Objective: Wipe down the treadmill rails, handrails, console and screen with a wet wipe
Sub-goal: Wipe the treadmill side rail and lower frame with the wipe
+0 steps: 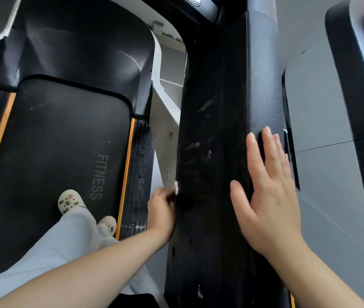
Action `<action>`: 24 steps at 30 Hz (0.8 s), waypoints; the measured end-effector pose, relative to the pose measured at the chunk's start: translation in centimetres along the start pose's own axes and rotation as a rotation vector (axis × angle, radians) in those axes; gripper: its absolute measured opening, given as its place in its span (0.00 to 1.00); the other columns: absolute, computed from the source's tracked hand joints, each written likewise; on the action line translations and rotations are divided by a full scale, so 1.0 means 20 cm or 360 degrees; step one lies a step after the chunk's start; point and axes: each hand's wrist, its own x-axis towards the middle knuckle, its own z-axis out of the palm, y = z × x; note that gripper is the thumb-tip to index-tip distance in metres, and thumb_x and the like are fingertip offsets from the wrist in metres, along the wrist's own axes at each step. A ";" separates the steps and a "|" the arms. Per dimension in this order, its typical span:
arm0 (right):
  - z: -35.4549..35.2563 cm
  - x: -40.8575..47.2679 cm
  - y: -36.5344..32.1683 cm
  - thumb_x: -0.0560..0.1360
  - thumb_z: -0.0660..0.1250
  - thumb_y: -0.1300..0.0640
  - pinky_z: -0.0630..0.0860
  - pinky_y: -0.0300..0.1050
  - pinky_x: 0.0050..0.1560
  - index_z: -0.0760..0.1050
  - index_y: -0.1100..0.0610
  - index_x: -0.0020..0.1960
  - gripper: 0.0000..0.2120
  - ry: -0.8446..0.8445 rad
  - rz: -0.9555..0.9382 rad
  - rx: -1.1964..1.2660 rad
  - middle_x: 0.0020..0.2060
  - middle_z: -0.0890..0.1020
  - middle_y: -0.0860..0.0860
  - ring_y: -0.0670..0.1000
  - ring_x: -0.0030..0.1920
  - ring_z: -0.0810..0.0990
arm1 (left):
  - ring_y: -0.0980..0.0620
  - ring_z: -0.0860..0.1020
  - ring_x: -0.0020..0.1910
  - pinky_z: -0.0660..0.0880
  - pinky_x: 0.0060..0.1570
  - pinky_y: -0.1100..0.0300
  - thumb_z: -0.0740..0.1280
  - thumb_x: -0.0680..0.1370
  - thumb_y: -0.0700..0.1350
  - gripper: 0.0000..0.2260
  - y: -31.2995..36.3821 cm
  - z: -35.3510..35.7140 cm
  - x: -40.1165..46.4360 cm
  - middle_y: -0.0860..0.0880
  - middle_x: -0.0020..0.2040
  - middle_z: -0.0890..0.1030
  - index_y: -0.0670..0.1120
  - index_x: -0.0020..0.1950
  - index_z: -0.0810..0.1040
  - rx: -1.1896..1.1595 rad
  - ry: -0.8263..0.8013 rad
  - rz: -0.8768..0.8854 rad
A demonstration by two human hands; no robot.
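Head view shows the left hand (pixel 162 208) pinching a wet wipe (pixel 176 187) against the handrail's (pixel 212 152) inner edge, the rail running lengthwise ahead, while the right hand (pixel 270 192) rests flat and open on its outer side.

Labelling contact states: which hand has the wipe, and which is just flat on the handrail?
The left hand pinches the white wipe against the handrail's inner edge. The right hand lies flat, fingers straight, on its outer side.

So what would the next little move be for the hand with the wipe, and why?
Probably slide the left hand, which pinches a white wet wipe, further along the handrail's inner edge. Pale smudges show ahead on the black surface, and the right hand rests flat on the outer side.
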 end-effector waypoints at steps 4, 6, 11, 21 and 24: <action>0.00 0.00 0.00 0.73 0.53 0.50 0.46 0.48 0.74 0.53 0.54 0.77 0.32 0.0012 0.0007 0.0034 0.76 0.52 0.50 0.50 0.76 0.47 | 0.41 0.76 0.53 0.65 0.43 0.68 0.59 0.76 0.29 0.13 0.10 0.03 0.21 0.48 0.44 0.76 0.36 0.55 0.79 -0.0106 0.0041 -0.0196; 0.00 0.00 0.00 0.73 0.53 0.50 0.47 0.48 0.74 0.52 0.54 0.77 0.32 0.0016 0.0007 0.0045 0.76 0.51 0.48 0.50 0.76 0.46 | 0.40 0.76 0.56 0.68 0.48 0.62 0.60 0.76 0.29 0.12 0.08 0.02 0.21 0.41 0.49 0.79 0.36 0.55 0.79 -0.0079 0.0011 -0.0171; 0.00 0.00 0.00 0.74 0.53 0.50 0.46 0.48 0.74 0.52 0.54 0.77 0.32 0.0014 0.0002 0.0054 0.76 0.51 0.49 0.50 0.76 0.47 | 0.44 0.78 0.51 0.65 0.41 0.70 0.63 0.75 0.30 0.10 -0.13 0.00 -0.12 0.47 0.45 0.79 0.37 0.52 0.82 -0.0067 0.0015 -0.0143; 0.00 -0.01 0.00 0.73 0.53 0.51 0.51 0.53 0.74 0.54 0.54 0.76 0.32 0.0030 0.0032 0.0090 0.76 0.53 0.49 0.49 0.76 0.47 | 0.51 0.74 0.58 0.62 0.46 0.79 0.60 0.79 0.32 0.12 0.11 0.00 0.26 0.41 0.59 0.78 0.36 0.60 0.77 -0.0175 0.0025 -0.0213; 0.00 -0.01 0.00 0.73 0.53 0.51 0.49 0.50 0.74 0.55 0.55 0.76 0.32 0.0046 0.0019 0.0077 0.76 0.54 0.50 0.50 0.76 0.48 | 0.42 0.76 0.57 0.68 0.45 0.71 0.60 0.78 0.31 0.11 0.04 -0.02 0.12 0.38 0.56 0.79 0.35 0.58 0.78 -0.0027 -0.0084 -0.0166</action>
